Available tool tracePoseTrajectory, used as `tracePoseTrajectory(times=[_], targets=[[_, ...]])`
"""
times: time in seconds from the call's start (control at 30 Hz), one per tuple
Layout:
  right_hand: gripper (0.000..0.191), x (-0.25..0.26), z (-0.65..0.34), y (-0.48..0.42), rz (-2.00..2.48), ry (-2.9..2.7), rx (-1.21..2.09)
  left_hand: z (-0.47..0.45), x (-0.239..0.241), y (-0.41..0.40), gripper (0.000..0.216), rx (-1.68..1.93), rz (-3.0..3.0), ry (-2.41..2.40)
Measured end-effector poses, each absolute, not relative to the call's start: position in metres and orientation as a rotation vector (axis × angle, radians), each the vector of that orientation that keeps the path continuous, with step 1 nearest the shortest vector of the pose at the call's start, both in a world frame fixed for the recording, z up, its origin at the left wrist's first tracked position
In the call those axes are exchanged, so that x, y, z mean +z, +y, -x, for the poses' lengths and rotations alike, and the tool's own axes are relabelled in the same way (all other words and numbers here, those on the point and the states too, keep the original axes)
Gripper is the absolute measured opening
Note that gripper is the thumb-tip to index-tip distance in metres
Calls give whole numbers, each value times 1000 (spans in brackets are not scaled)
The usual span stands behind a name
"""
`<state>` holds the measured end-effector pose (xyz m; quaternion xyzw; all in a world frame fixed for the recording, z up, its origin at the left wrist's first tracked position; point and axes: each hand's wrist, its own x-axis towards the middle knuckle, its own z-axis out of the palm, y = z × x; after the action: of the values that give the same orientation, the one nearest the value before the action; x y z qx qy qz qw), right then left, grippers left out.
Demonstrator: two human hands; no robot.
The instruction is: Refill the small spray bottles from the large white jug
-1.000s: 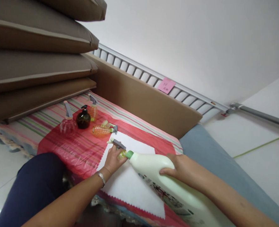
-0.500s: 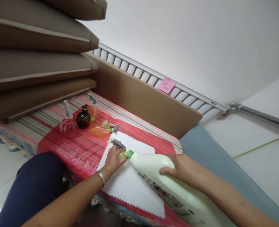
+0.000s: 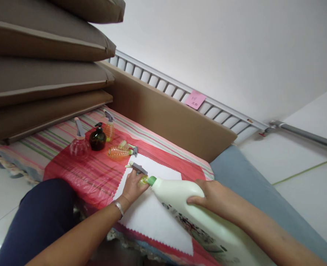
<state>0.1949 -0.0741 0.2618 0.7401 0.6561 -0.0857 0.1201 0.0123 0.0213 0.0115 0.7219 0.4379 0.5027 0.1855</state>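
Note:
My left hand [image 3: 134, 186] is closed around a small clear spray bottle [image 3: 143, 180] with a yellow-green tint. A grey trigger head [image 3: 138, 169] sticks up above my fingers; most of the bottle is hidden by them. My right hand [image 3: 212, 195] grips a large pale green jug [image 3: 180, 194], tilted so that its green spout [image 3: 151, 180] meets the small bottle beside my left fingers. Whether liquid flows there I cannot tell. Beneath both lies a white cloth [image 3: 149, 218] with zigzag edges.
Beyond my left hand lies an orange spray bottle [image 3: 119, 152] on its side. Behind it stand a clear spray bottle [image 3: 79, 147], a dark pump bottle [image 3: 97, 138] and another orange spray bottle [image 3: 109, 130]. Stacked cushions [image 3: 47, 77] rise at left; a brown board [image 3: 166, 114] borders the back.

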Motion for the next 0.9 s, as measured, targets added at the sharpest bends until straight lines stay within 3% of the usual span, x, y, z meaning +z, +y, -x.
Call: tracePoseTrajectory(times=[0.2,0.47,0.67,0.9], targets=[[34,252,-200,-81,-2203,1956,-308,-10,11,22,19,1435,-2027,1215],[33,202,-224,-111,-2439,2081,-435,-8,6,28,19,1471,-2040,1191],[42,194,-254,-142,-3102,1830,-600,-8,-1,33,23,1525,-2016,1125],[33,164,-254,-134,-3756,1791,-730,-6,-2,34,26,1482,-1991,1107]])
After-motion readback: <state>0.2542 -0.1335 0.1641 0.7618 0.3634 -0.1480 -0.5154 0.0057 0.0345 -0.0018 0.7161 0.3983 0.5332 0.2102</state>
